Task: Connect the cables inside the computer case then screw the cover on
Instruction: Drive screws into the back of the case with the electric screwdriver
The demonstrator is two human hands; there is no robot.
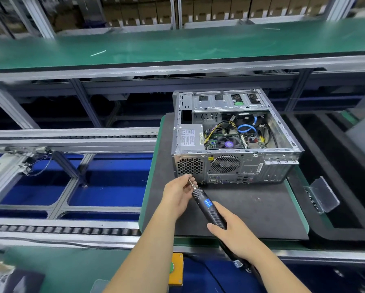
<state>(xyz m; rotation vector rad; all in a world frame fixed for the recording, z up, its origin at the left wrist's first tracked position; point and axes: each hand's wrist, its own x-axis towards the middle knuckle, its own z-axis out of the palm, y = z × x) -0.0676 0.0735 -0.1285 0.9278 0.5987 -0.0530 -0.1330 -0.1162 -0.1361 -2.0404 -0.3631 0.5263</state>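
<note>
The open computer case [236,136] is lying on its side on the dark pallet mat [251,208], rear panel facing the person, bare mat showing in front of it. The black electric screwdriver [208,205] is angling up-left, bit nearing the case's lower rear corner. The right hand [232,235] is gripping its handle; the left hand's [178,194] fingers are pinching the bit.

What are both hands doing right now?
Left hand: pinches the bit of the electric screwdriver.
Right hand: grips the electric screwdriver's handle.
</note>
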